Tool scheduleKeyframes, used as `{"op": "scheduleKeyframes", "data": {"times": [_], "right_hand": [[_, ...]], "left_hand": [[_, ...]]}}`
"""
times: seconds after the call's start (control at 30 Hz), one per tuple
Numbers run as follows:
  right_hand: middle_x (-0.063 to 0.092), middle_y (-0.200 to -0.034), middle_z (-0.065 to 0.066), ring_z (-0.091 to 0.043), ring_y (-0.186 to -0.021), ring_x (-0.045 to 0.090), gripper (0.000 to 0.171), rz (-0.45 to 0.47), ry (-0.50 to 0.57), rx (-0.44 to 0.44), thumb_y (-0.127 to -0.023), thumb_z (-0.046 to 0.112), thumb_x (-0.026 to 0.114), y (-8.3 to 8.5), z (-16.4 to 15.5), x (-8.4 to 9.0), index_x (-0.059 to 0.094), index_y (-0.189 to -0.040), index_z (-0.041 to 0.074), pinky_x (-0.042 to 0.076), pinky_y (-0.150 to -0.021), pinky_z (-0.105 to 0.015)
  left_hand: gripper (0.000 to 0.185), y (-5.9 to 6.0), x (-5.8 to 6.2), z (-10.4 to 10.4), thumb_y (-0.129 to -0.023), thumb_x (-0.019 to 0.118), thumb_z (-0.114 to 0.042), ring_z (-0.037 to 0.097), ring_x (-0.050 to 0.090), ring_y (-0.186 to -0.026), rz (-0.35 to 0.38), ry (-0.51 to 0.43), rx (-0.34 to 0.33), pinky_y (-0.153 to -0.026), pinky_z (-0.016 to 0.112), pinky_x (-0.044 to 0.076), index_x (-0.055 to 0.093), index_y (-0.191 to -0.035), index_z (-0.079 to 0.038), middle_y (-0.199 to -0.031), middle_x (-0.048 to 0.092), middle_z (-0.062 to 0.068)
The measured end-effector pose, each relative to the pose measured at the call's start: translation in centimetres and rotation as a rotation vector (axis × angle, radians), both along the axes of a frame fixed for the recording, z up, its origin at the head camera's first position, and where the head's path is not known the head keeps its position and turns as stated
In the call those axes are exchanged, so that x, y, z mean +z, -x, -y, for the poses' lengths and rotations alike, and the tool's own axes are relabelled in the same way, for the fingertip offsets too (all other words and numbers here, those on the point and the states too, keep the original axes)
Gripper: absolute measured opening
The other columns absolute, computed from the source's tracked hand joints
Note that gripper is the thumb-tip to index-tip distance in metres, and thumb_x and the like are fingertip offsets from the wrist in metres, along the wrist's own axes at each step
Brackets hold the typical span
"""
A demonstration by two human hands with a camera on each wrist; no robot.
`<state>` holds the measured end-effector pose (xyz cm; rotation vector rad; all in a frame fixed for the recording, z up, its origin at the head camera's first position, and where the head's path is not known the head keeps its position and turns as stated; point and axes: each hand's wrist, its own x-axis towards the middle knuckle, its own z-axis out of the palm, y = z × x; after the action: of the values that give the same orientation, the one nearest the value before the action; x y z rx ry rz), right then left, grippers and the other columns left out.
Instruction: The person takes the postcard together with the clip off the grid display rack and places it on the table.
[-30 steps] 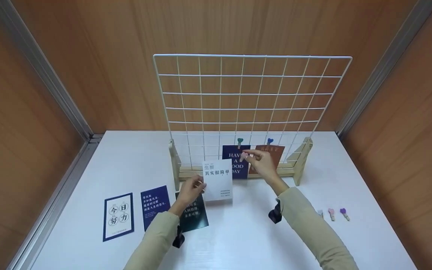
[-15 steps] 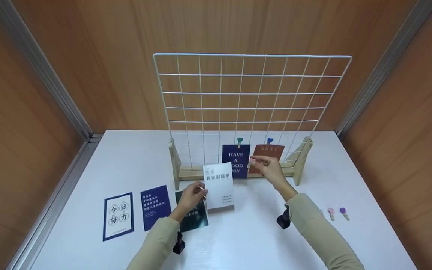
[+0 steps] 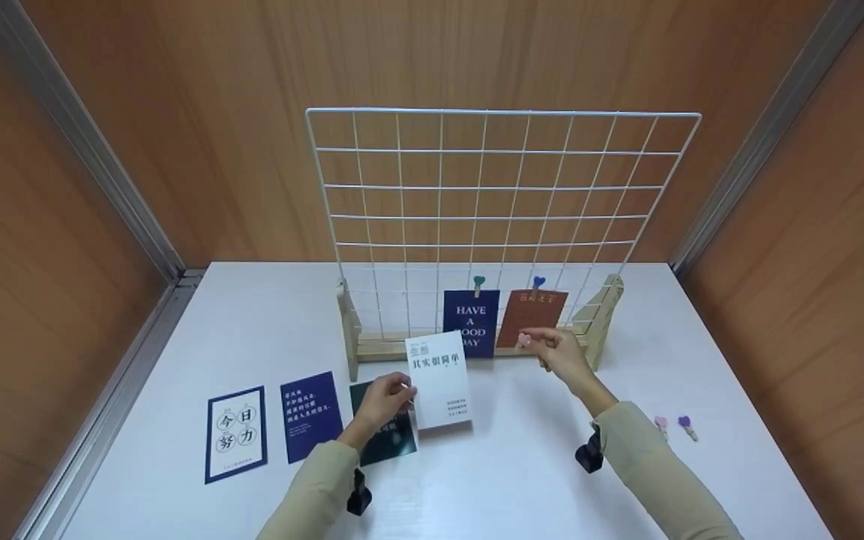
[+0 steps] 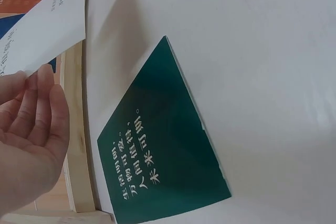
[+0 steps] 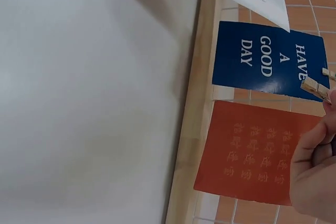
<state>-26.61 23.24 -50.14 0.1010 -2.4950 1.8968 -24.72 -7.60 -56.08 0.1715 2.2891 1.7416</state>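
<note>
My left hand (image 3: 385, 401) pinches a white card (image 3: 439, 386) with dark print by its left edge, in front of the wire grid rack (image 3: 477, 217). Between the thumb and finger of my right hand (image 3: 561, 358) is a small wooden clothespin (image 5: 315, 87) with a pink top. That hand is in front of the orange-brown card (image 3: 533, 319), which hangs on the grid from a blue heart clothespin (image 3: 538, 283). Left of it, a navy "HAVE A GOOD DAY" card (image 3: 472, 315) hangs from a green heart clothespin (image 3: 479, 282). The white card covers its lower left corner.
A dark green card (image 4: 157, 145) lies on the table below my left hand. Farther left lie a navy card (image 3: 310, 416) and a white card with a navy border (image 3: 236, 435). Pink (image 3: 661, 427) and purple (image 3: 687, 427) clothespins lie at the right. Wooden feet (image 3: 603, 322) support the grid.
My right hand has moved right and toward me with the clothespin, away from the white card. The white card has come lower and nearer, held in my left hand.
</note>
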Motion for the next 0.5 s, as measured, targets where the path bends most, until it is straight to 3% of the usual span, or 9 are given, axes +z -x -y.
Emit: {"op": "scheduleKeyframes", "data": {"times": [0.5], "right_hand": [[0.048, -0.062, -0.002, -0.008, -0.049, 0.04, 0.043, 0.079, -0.047, -0.013, -0.08, 0.031, 0.064, -1.5, -4.0, -1.4, 0.06, -0.108, -0.002, 0.035, -0.044, -0.019]], "left_hand": [[0.014, -0.5, -1.1, 0.0, -0.088, 0.053, -0.01, 0.027, 0.058, -0.075, 0.057, -0.007, -0.003, -0.065, 0.033, 0.05, 0.056, -0.096, 0.001, -0.077, 0.059, 0.007]]}}
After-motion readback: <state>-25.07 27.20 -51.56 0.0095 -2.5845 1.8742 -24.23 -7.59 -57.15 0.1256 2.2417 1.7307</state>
